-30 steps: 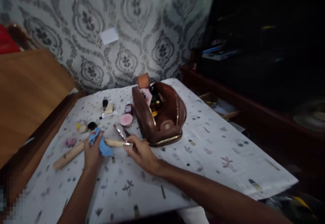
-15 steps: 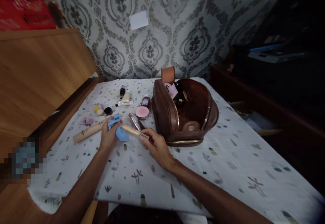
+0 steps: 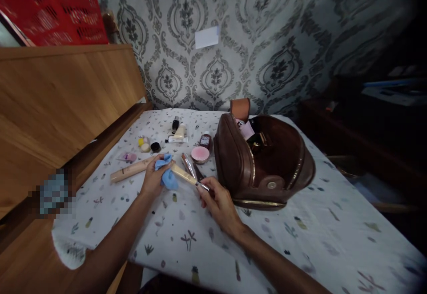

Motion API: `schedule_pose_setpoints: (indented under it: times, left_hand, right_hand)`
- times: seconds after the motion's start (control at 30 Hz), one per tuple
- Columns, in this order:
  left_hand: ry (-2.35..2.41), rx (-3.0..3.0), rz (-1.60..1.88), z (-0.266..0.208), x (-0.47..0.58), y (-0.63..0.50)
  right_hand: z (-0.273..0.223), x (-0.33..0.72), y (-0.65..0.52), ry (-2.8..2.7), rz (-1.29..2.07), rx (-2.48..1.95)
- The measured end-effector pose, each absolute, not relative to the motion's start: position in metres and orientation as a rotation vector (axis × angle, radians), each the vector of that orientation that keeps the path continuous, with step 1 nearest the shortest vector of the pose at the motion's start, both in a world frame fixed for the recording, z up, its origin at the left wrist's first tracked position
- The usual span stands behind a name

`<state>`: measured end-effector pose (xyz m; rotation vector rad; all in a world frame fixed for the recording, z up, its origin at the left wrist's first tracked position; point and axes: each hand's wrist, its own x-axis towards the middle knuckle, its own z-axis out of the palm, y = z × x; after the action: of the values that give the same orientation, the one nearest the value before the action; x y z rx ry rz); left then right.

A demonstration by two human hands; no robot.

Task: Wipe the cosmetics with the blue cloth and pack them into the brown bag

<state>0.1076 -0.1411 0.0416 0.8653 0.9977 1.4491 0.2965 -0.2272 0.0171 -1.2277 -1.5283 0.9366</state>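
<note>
Fingers of the right hand (image 3: 219, 204) pinch the silver end of a slender cream-coloured stick (image 3: 184, 175); those of the left hand (image 3: 153, 180) grip a crumpled light-blue cloth (image 3: 170, 179) at the stick's other end. The stick is over a white printed tablecloth (image 3: 267, 245), left of an unzipped brown leather bag (image 3: 230, 160). One long beige cylindrical tube (image 3: 129, 171) lies beside the left hand; a round pink-topped compact (image 3: 200, 154) sits near the bag.
</note>
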Motion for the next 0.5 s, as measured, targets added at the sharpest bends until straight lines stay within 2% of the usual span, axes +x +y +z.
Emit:
schedule_pose_setpoints:
  times: [0.5]
  left_hand:
    - [0.877, 0.853, 1.411, 0.044, 0.119, -0.155]
  right_hand:
    - [0.024, 0.289, -0.235, -1.573, 1.178, -1.081]
